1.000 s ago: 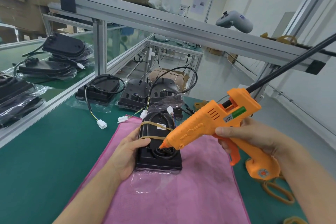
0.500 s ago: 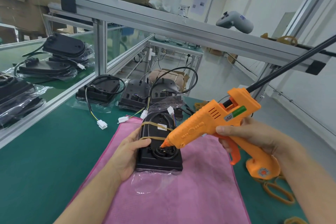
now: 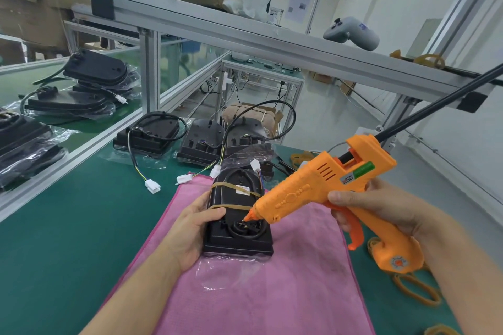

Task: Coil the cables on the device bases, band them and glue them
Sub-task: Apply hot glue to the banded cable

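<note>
A black device base [image 3: 237,236] lies on a pink cloth [image 3: 272,294], partly in a clear plastic bag. Its black cable is coiled on top, and two tan rubber bands [image 3: 231,185] cross the upper half. My left hand [image 3: 196,228] grips the base's left side, thumb on top by the lower band. My right hand [image 3: 381,207] holds an orange glue gun [image 3: 321,185] by its handle. The gun's nozzle tip touches the cable coil near the base's lower middle.
Three more black bases [image 3: 152,136] with loose cables and white connectors [image 3: 152,186] lie at the back of the green table [image 3: 68,226]. More bagged bases [image 3: 89,84] sit beyond an aluminium rail at left. Spare rubber bands [image 3: 416,288] lie at right. The gun's black cord [image 3: 441,106] runs up right.
None of note; both hands, the base and the glue gun hold nearly the same position, with the nozzle staying at the coil.
</note>
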`<state>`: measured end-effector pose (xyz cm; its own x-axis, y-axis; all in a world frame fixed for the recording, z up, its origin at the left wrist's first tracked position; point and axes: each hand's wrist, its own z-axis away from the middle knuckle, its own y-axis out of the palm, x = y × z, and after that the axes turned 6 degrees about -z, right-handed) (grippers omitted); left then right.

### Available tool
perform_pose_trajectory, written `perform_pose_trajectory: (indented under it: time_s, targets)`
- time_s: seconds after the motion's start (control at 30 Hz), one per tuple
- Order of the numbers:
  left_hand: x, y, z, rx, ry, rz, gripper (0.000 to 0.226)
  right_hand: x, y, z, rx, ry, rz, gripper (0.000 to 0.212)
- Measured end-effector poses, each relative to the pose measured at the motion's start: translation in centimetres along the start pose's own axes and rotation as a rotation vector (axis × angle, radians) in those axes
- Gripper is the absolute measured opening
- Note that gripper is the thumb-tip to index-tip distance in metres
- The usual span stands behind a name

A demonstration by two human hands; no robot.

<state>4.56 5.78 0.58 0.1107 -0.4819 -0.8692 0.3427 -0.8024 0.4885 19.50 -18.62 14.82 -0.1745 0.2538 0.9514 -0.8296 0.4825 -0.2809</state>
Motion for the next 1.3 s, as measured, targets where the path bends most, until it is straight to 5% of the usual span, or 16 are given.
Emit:
perform_pose_trajectory:
  time_s: [0.17, 0.47, 1.3]
  targets:
    - [0.0, 0.0, 0.0, 0.007, -0.001, 0.010, 0.049, -0.2, -0.2, 0.4, 0.005, 0.000, 0.000, 0.010]
    - [0.0, -0.1, 0.1, 0.007, -0.005, 0.007, 0.049, -0.4, 0.1, 0.1, -0.012, 0.009, -0.027, 0.026]
    - [0.1, 0.0, 0.1, 0.017, 0.006, -0.005, 0.048, -0.3, 0.8, 0.1, 0.017, -0.009, -0.043, 0.022]
